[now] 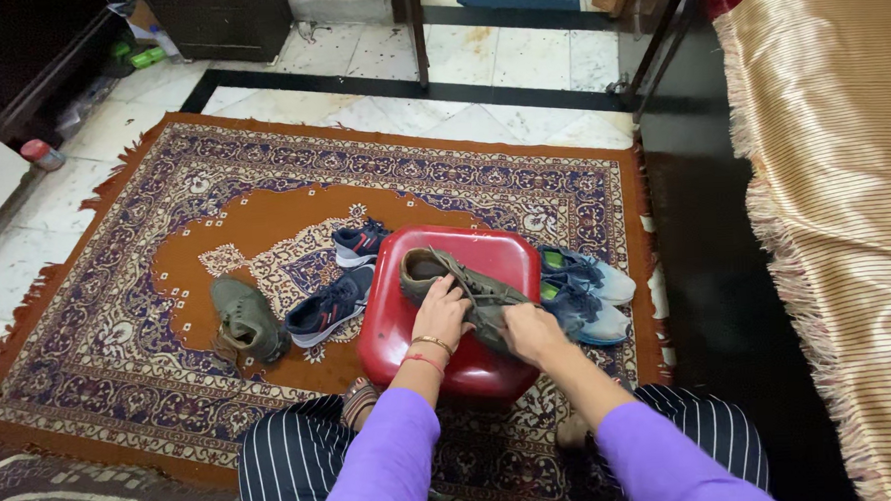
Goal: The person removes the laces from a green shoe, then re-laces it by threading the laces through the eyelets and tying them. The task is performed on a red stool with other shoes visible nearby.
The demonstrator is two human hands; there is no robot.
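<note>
An olive-brown laced shoe (457,280) lies on a red plastic stool (501,253) in front of me. My left hand (442,314) rests on the shoe's side near its opening, fingers pressed to it. My right hand (531,332) grips the shoe's toe end and lace area. Its matching olive shoe (247,319) lies on the rug to the left. My sleeves are purple and my trousers are dark with thin stripes.
Two navy sneakers (333,306) lie left of the stool and a blue pair (583,295) lies to its right, all on a patterned orange rug (163,213). A bed with a striped gold cover (844,193) fills the right side. Dark furniture stands at the back left.
</note>
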